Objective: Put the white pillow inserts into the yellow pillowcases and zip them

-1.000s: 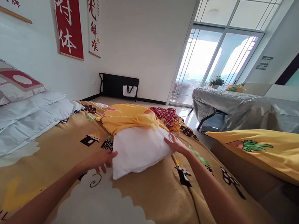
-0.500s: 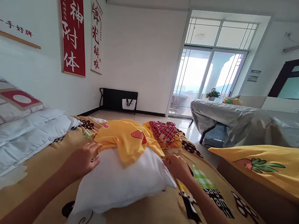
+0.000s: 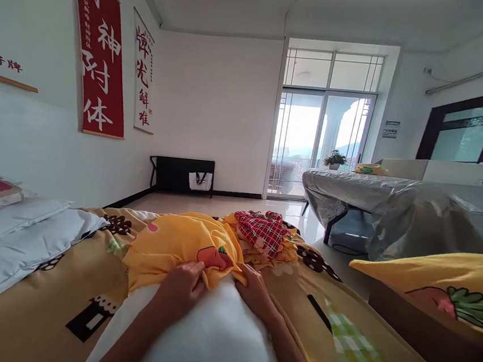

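Observation:
A white pillow lies close in front of me, its far end inside a yellow pillowcase with a carrot print. My left hand is closed on the edge of the pillowcase, just below the carrot. On the other side, my right hand pinches the right part of the same edge. Between the two hands the cloth is bunched over the pillow. The pillow's far end is hidden under the yellow cloth.
A patterned brown bedspread lies beneath. Beyond my right hand is a crumpled red plaid cloth. White pillows are stacked at left. A yellow carrot-print pillow rests in a box at right. Behind stands a plastic-covered table.
Both hands have moved inward, closer together, onto the pillowcase edge. The pillow and case have come nearer, and the case lies further over the pillow. The camera view has shifted.

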Motion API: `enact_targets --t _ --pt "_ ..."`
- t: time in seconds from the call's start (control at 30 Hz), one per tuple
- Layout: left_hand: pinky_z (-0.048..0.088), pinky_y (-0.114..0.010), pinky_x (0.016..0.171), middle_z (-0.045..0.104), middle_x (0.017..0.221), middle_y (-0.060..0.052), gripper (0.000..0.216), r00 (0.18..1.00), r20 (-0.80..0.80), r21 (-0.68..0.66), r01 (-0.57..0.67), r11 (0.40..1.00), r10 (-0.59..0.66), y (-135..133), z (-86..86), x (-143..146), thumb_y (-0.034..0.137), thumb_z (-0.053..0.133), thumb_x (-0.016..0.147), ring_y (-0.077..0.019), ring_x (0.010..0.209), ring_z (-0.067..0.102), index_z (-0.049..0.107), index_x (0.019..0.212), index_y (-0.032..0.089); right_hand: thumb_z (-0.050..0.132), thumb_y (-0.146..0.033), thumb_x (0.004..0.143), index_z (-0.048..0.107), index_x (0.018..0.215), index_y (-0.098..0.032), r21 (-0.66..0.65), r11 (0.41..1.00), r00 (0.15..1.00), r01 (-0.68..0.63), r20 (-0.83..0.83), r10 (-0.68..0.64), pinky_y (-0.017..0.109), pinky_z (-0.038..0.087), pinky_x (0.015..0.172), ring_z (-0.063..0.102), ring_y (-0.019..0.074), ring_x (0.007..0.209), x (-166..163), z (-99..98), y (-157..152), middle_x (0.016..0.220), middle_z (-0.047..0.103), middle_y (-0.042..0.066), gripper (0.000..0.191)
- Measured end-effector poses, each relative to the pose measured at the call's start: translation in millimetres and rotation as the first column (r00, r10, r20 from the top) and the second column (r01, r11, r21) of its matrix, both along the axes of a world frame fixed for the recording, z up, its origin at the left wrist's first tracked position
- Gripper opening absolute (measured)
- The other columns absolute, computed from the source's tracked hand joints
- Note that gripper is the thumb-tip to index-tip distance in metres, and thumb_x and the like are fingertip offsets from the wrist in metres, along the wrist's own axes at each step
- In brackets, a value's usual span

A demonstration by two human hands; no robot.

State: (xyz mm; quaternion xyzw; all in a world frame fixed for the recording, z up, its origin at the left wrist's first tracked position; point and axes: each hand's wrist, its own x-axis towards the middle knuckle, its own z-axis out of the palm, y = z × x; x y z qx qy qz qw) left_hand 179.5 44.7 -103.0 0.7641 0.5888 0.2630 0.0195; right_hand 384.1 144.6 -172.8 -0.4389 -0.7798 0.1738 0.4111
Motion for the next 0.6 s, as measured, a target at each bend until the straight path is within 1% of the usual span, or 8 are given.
enact_targets --t 0.07,0.13,0.2,0.3,0.37,0.43,0.5,0.6 --pt "0.042 -0.032 0.074 0.066 0.088 -0.009 0.020 0.996 0.084 0.025 -0.018 1.000 0.016 11 -14.6 -2 0.022 0.039 0.085 -0.0217 0.085 0.060 0.058 0.088 0.017 0.049 -0.016 0.066 0.066 0.108 -0.016 -0.040 0.997 0.995 -0.060 -0.080 0.057 0.030 0.044 0.082 0.062 0.0217 0.092 4 -3.0 1 0.104 0.070 0.007 0.045" --pt "0.041 -0.032 0.072 0.064 0.083 -0.007 0.022 0.994 0.102 0.069 -0.035 0.997 0.028 15 -25.3 -3 0.024 0.035 0.086 -0.0216 0.081 0.059 0.056 0.084 0.018 0.050 -0.015 0.064 0.067 0.103 -0.015 -0.065 0.995 0.989 -0.074 -0.132 0.065 0.027 0.044 0.074 0.061 0.0191 0.082 5 0.3 -2 0.093 0.071 0.005 0.043" --pt "0.040 -0.031 0.067 0.062 0.075 -0.005 0.021 0.995 0.093 0.134 -0.031 0.990 0.019 11 -25.5 -8 0.024 0.035 0.085 -0.0203 0.074 0.057 0.053 0.076 0.019 0.050 -0.016 0.064 0.067 0.098 -0.015 -0.073 0.995 0.989 -0.069 -0.137 0.059 0.024 0.043 0.067 0.058 0.0166 0.074 7 9.5 -9 0.085 0.069 0.003 0.038" --pt "0.039 -0.028 0.061 0.056 0.064 -0.001 0.019 0.996 0.083 0.311 -0.015 0.950 -0.012 -12 -7.0 -23 0.022 0.038 0.083 -0.0167 0.063 0.053 0.048 0.067 0.021 0.052 -0.019 0.069 0.068 0.091 -0.017 -0.072 0.994 0.992 -0.086 -0.094 0.079 0.022 0.040 0.060 0.053 0.0132 0.065 12 30.0 -27 0.075 0.066 0.000 0.027" --pt "0.040 -0.026 0.061 0.056 0.063 0.001 0.017 0.996 0.081 0.453 -0.002 0.891 -0.039 -35 9.2 -38 0.023 0.041 0.083 -0.0154 0.062 0.052 0.052 0.070 0.021 0.054 -0.021 0.071 0.067 0.086 -0.018 -0.040 0.997 0.997 -0.072 -0.031 0.070 0.022 0.039 0.059 0.051 0.0122 0.061 18 44.3 -43 0.069 0.064 -0.002 0.020" --pt "0.041 -0.025 0.061 0.059 0.067 0.001 0.014 0.993 0.118 0.549 -0.043 0.835 -0.026 -60 22.1 -55 0.024 0.044 0.083 -0.0154 0.064 0.054 0.056 0.076 0.022 0.053 -0.021 0.072 0.067 0.084 -0.020 0.040 0.999 0.999 -0.003 0.048 0.001 0.023 0.039 0.060 0.052 0.0129 0.060 24 56.1 -58 0.067 0.065 -0.002 0.019" --pt "0.041 -0.025 0.057 0.060 0.067 0.001 0.014 0.985 0.174 0.584 -0.105 0.805 0.002 -83 29.9 -72 0.028 0.046 0.082 -0.0158 0.062 0.055 0.058 0.076 0.024 0.049 -0.019 0.072 0.068 0.084 -0.022 0.147 0.985 0.989 0.091 0.104 -0.107 0.025 0.039 0.061 0.055 0.0148 0.062 31 63.9 -71 0.068 0.067 0.000 0.023" --pt "0.040 -0.026 0.054 0.059 0.064 0.002 0.020 0.949 0.304 0.551 -0.248 0.797 0.085 -110 32.4 -103 0.038 0.047 0.080 -0.0158 0.057 0.052 0.061 0.071 0.027 0.049 -0.019 0.071 0.070 0.082 -0.024 0.299 0.931 0.960 0.207 0.123 -0.253 0.026 0.039 0.059 0.057 0.0174 0.063 42 69.0 -82 0.065 0.067 0.001 0.024"
